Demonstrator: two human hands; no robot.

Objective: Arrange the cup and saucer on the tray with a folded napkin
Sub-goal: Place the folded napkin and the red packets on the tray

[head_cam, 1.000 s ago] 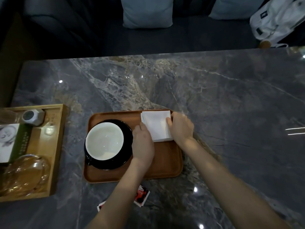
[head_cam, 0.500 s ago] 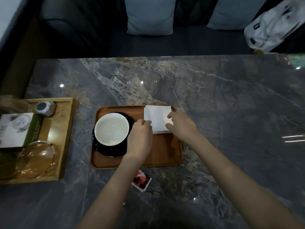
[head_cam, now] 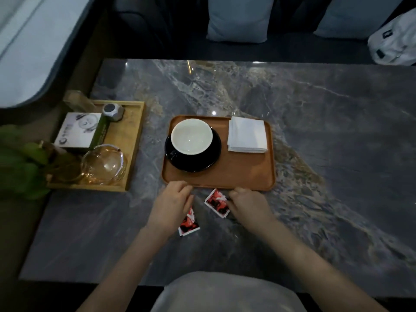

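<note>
Two hands, left hand [head_cam: 172, 204] & right hand [head_cam: 247, 204], rest w/ loose, empty fingers near the brown wooden tray [head_cam: 225, 176]. White cup [head_cam: 191, 136] sits on black saucer [head_cam: 208, 158], beside folded white napkin [head_cam: 247, 135].

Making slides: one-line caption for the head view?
White cup on black saucer beside folded napkin on brown tray; both hands at its near edge.

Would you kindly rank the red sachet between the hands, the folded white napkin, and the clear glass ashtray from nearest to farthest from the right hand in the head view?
1. Red sachet: on the table, beside the right hand, on its left.
2. Folded white napkin: far right corner of the brown tray.
3. Clear glass ashtray: far left, in the light wooden tray.
</note>
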